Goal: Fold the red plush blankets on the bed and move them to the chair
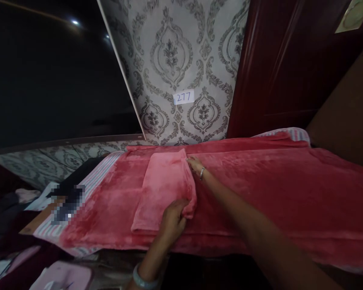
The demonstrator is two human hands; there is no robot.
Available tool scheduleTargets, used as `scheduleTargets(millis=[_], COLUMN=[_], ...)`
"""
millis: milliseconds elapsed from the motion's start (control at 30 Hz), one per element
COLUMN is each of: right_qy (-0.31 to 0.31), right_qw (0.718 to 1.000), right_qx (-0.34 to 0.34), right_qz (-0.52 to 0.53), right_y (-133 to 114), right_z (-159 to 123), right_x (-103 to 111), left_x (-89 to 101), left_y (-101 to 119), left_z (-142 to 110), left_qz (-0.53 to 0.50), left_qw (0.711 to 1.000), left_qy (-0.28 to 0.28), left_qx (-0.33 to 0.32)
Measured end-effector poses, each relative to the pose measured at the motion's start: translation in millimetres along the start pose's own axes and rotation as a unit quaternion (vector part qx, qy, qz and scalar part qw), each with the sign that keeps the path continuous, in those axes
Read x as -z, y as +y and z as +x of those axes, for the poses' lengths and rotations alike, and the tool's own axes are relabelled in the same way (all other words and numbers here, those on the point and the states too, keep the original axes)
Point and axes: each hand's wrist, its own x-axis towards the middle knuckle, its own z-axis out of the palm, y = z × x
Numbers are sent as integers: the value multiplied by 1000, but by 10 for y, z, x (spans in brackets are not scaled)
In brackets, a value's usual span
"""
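Note:
A folded pink towel (165, 185) lies on a red plush blanket (275, 189) spread over a raised surface. My left hand (173, 219), with a pale bangle on the wrist, pinches the towel's near right corner. My right hand (196, 166), a ring on one finger, reaches across and its fingers grip the towel's far right corner at the fold. Both hands are closed on the towel's right edge.
A striped sheet (99, 177) shows under the blanket at the left. Patterned wallpaper with a white "277" label (183, 97) stands behind. A dark red door (284, 60) is at the right, a dark window (48, 72) at the left. Clutter lies at the lower left.

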Motion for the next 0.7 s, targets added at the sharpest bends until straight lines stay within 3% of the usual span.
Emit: scheduleTargets(millis=[167, 300, 433, 500, 700], right_qy=[64, 127, 169, 182, 184], right_qw=[995, 980, 970, 967, 960], right_qx=[75, 125, 96, 70, 49], right_qz=[-34, -90, -146, -166, -206], right_y=[-95, -26, 196, 262, 124], right_z=[289, 289, 165, 162, 379], right_x=[-99, 186, 521, 596, 494], left_x=[-44, -199, -429, -507, -510], left_y=[11, 139, 199, 187, 150], left_z=[52, 99, 72, 35, -9], left_qz=[57, 111, 158, 178, 182], left_qw=[998, 991, 982, 978, 977], left_qy=[6, 1, -85, -97, -94], left_qx=[-31, -69, -62, -55, -59])
